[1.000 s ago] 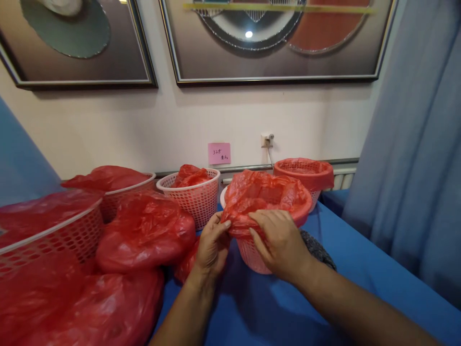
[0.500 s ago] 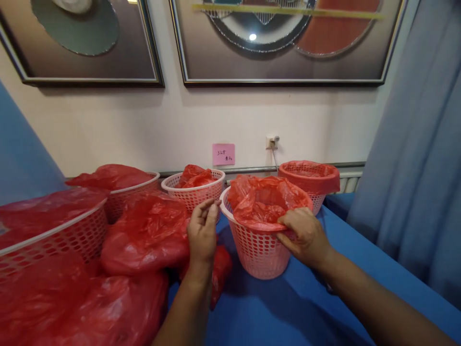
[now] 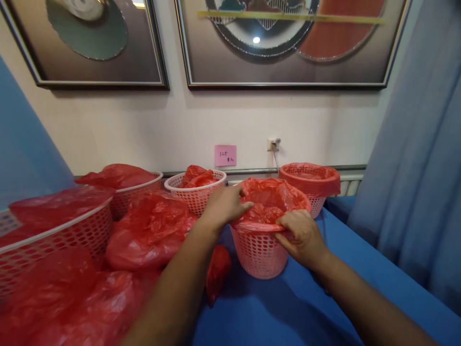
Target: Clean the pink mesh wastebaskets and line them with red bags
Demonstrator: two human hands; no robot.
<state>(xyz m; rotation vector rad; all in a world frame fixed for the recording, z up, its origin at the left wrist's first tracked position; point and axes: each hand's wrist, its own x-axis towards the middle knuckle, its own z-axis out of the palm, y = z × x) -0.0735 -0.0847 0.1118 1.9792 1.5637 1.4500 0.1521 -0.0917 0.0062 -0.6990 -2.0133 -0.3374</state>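
Observation:
A white perforated plastic basket (image 3: pixel 260 254) stands on the blue-covered table, lined with a red plastic bag (image 3: pixel 266 197). The bag's edge is folded down over the front and right of the rim. At the left side of the rim is my left hand (image 3: pixel 226 205), thumb toward the inside and fingers bent round the bag's edge; some fingertips are hidden. My right hand (image 3: pixel 302 235) grips the folded bag and rim at the front right, thumb below and fingers on top.
Behind on the right stands another lined basket (image 3: pixel 311 192). More baskets with red bags (image 3: pixel 196 190) stand at the back and left, with a heap of red plastic bags (image 3: pixel 147 235) before them. A pink note (image 3: pixel 225 155) and a socket (image 3: pixel 273 144) are on the wall. Blue curtain (image 3: pixel 414 144) at right.
My left hand has moved right and up, from beside the basket onto its left rim. The bag now covers the rim there, which showed white before. My right hand keeps its grip.

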